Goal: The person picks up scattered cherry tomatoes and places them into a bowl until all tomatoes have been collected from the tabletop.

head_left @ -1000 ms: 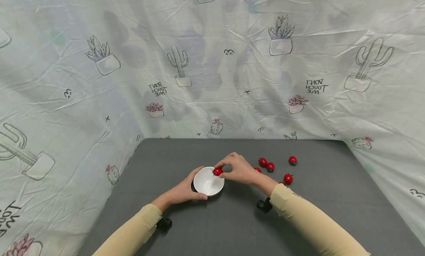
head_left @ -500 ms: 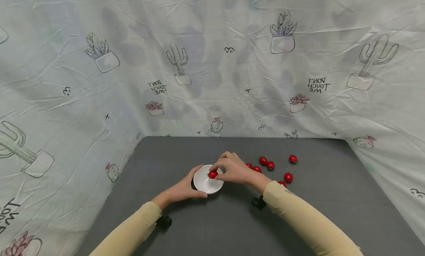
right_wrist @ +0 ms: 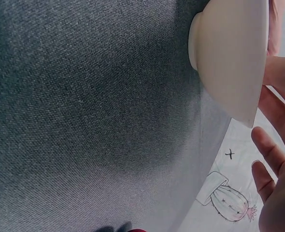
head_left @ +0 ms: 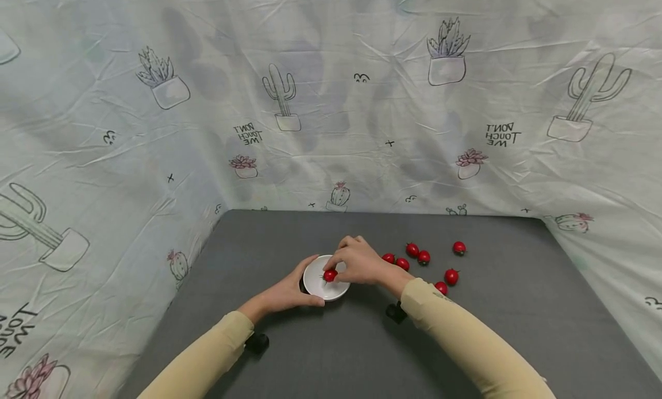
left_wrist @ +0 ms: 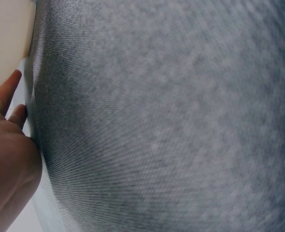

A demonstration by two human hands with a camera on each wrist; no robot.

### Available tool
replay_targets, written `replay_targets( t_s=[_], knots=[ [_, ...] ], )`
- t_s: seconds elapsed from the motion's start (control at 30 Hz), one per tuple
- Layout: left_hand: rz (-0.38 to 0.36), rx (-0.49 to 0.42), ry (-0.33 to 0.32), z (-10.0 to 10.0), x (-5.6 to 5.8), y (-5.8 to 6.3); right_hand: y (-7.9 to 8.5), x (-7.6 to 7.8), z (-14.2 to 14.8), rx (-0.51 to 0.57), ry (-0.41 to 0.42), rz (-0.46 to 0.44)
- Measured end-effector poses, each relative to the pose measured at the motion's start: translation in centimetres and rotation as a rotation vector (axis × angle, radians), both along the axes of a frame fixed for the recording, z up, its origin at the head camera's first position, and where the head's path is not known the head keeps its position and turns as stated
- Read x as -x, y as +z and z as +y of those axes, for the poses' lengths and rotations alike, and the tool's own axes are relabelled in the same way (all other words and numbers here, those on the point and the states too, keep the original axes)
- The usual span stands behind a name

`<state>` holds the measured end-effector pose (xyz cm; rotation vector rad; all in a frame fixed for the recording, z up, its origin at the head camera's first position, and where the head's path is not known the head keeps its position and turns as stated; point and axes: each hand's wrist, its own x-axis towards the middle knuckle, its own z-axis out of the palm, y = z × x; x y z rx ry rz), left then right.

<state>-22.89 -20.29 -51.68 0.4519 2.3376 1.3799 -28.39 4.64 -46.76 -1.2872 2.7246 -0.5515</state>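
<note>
A small white bowl [head_left: 313,288] sits on the grey table in the head view. My left hand [head_left: 283,293] holds it from the left, thumb at the near rim and fingers round the far side. Inside the bowl's opening, my right hand [head_left: 358,262] pinches a red cherry tomato [head_left: 329,275] with green sepals between thumb and fingers. In the left wrist view, fingers of the left hand [left_wrist: 9,159] reach along the bowl's pale wall [left_wrist: 7,38]. The right wrist view has the bowl [right_wrist: 229,60] side-on, with the right hand [right_wrist: 282,164] over its rim; the tomato is hidden there.
Several loose cherry tomatoes lie right of the bowl, including a close pair [head_left: 418,253], one farther back [head_left: 458,248] and one nearer the sleeve [head_left: 451,276]. The grey table [head_left: 320,353] meets a cactus-print cloth [head_left: 320,157] behind and at the sides.
My right hand has moved left and down with the cherry tomato, from the bowl's right rim into its opening. The left hand keeps its hold on the bowl.
</note>
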Motion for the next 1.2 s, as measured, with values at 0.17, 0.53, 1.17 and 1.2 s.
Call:
replay_targets(
  t_s=[0.17, 0.53, 1.17, 1.2],
  knots=[
    [0.001, 0.002, 0.001, 0.0, 0.2, 0.2, 0.0, 0.4, -0.2, -0.022, -0.002, 0.014],
    [0.008, 0.001, -0.004, 0.0, 0.5, 0.5, 0.7, 0.2, 0.1, 0.005, -0.005, 0.017],
    [0.05, -0.022, -0.039, -0.4, -0.5, 0.2, 1.7, -1.6, 5.4, 0.163, -0.084, 0.009],
    [0.053, -0.022, -0.038, -0.4, -0.6, 0.2, 1.6, -1.8, 5.9, 0.17, -0.094, 0.009]
  ],
)
